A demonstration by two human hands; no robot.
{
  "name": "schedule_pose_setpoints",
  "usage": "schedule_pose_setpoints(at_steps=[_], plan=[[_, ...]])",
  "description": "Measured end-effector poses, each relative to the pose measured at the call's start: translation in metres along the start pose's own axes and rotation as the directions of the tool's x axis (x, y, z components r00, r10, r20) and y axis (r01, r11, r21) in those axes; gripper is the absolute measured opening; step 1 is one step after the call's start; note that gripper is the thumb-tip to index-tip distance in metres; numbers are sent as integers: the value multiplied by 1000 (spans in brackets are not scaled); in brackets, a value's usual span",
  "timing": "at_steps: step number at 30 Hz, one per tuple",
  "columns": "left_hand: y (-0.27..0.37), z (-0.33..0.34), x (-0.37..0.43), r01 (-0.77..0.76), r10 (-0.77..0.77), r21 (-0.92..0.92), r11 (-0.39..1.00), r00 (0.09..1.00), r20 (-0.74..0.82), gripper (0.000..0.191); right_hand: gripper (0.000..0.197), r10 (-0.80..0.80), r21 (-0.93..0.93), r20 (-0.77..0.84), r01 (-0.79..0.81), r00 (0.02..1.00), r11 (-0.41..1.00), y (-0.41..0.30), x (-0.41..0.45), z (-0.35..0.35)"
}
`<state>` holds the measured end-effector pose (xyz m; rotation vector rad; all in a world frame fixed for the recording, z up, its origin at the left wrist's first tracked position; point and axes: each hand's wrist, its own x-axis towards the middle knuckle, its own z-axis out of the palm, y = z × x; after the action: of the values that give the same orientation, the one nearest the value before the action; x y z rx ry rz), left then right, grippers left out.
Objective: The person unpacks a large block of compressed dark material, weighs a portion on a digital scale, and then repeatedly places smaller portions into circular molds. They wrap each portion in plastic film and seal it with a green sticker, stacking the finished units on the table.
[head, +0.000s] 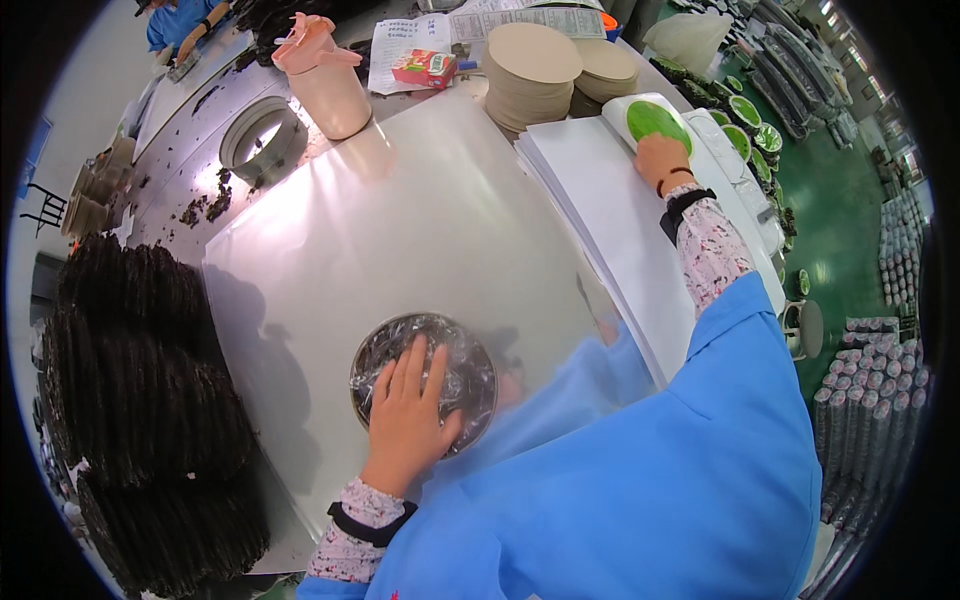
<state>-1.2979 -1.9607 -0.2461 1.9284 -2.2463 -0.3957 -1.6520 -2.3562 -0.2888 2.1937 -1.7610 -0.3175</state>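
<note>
My left hand [409, 412] lies palm down, fingers apart, on a round dark bundle [469, 375] wrapped in clear, wrinkled plastic film. The bundle rests on a large clear plastic sheet [420, 240] that covers the tabletop. At the upper right, my right hand [663, 159] is curled against the lower edge of a round green label [651, 124]. Its fingertips are hidden, so whether they pinch the label cannot be told. That label lies on white backing paper, at the far end of a stack of white sheets [600, 195].
Dark dried sheets [142, 360], seemingly seaweed, are piled at left. Beyond the plastic stand a metal ring [259, 146], a pink-lidded bottle [330, 97], a small red box [424, 69] and round cardboard discs [529, 75]. A co-worker [180, 30] sits at the far left.
</note>
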Motion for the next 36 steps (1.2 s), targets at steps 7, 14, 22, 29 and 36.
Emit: schedule_pose_setpoints(at_steps=[7, 14, 22, 29, 36], plan=[[-1, -3, -3, 27, -27, -9, 1000, 1000, 13, 80, 27, -211, -1, 72, 211, 975, 977, -6, 42, 21], [-7, 6, 0, -33, 29, -52, 998, 997, -77, 67, 26, -18, 81, -135, 29, 991, 996, 29, 23, -2], [-18, 24, -22, 16, -153, -321, 947, 901, -406, 37, 22, -256, 607, -641, 682, 724, 408, -166, -222, -160], [-9, 14, -48, -63, -52, -235, 970, 890, -453, 28, 32, -606, 488, -600, 839, 522, 240, -207, -299, -128], [-18, 19, -56, -84, -7, -199, 976, 908, -419, 37, 48, -683, 530, -488, 807, 543, 262, -225, -273, -173]])
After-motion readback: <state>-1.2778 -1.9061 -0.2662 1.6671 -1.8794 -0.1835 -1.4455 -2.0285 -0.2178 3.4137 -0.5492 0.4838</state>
